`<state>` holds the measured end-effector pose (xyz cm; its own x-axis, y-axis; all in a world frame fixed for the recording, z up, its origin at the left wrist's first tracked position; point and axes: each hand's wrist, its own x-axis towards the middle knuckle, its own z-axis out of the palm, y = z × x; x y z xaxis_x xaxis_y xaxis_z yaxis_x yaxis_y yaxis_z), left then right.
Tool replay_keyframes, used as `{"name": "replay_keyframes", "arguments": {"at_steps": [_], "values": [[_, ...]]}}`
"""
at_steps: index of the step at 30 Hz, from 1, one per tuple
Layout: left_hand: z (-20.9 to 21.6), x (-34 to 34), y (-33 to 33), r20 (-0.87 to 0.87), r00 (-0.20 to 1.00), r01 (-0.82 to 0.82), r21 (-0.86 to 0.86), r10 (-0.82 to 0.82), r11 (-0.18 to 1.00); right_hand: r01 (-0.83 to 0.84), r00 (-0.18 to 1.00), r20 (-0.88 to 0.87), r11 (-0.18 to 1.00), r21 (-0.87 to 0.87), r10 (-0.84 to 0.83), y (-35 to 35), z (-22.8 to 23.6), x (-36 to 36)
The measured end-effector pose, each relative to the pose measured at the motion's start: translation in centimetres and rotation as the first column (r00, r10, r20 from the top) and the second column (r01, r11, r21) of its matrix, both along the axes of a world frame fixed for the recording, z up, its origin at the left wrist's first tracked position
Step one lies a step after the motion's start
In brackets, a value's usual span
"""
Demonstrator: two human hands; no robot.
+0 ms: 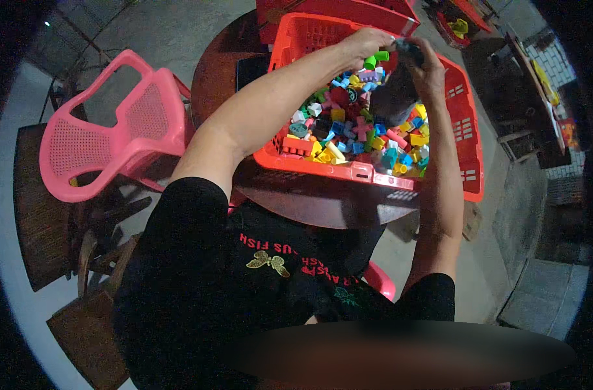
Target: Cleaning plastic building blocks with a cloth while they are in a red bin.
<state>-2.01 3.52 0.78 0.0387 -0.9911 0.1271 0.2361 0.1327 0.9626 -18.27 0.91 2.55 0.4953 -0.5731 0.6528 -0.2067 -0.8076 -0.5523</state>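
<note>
Blocks [337, 115] lie in a basket [322, 169]; over its far side, the right hand [430, 73] grips a dark item [408, 49]; the left hand [364, 47] curls, hold unclear.

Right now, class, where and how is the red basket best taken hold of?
Probably grip the red basket by its left and right rims together, from outside: it is wide and open-topped, with raised edges, and its heap of toy blocks suggests balanced holds.

Blocks [361, 129] in basket [322, 169] on table [217, 79]
</note>
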Motion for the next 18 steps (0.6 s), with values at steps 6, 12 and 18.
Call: {"name": "replay_keyframes", "arguments": {"at_steps": [6, 12, 18], "values": [[0.3, -0.9, 0.5, 0.021, 0.975, 0.216, 0.129, -0.22, 0.968, 0.018, 0.999, 0.034, 0.994, 0.109, -0.022, -0.8, 0.0, -1.1], [-0.5, -2.0, 0.4, 0.223, 0.974, 0.008, -0.187, 0.034, 0.982, -0.103, 0.989, 0.145, 0.79, 0.605, 0.018, -0.3, 0.0, -1.1], [-0.4, -0.8, -0.7, 0.093, 0.985, -0.128, -0.184, 0.146, 0.975, -0.039, 0.999, 0.02, 0.885, 0.464, 0.033, -0.3, -0.1, -1.0]]}}
